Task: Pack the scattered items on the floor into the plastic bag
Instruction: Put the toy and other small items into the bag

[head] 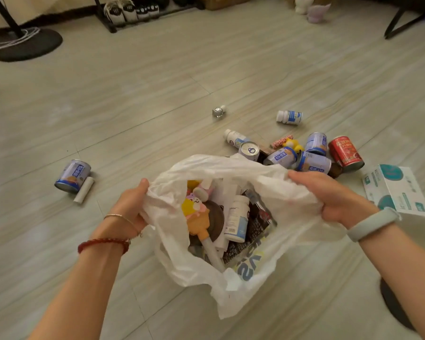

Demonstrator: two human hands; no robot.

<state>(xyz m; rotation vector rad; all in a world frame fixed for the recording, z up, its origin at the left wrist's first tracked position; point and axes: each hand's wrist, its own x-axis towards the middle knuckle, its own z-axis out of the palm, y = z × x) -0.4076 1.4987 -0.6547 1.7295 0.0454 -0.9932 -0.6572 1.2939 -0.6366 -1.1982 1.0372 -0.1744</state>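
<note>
A white plastic bag (275,192) lies open on the floor in front of me. My left hand (131,204) grips its left rim and my right hand (329,195) grips its right rim, holding the mouth apart. Inside sit a white pill bottle (237,218), a yellow and pink toy (196,214) and dark packets. Just beyond the bag lies a cluster of blue-and-white cans (313,161), a red can (345,153) and a small white bottle (234,137). Another white bottle (289,117) and a small silver bottle (218,112) lie farther off.
At the left a lone blue can (73,175) lies beside a white tube (84,190). A teal-and-white box (398,190) sits at the right. A fan base (26,44), a shoe rack (133,11) and a chair leg (400,20) line the far side.
</note>
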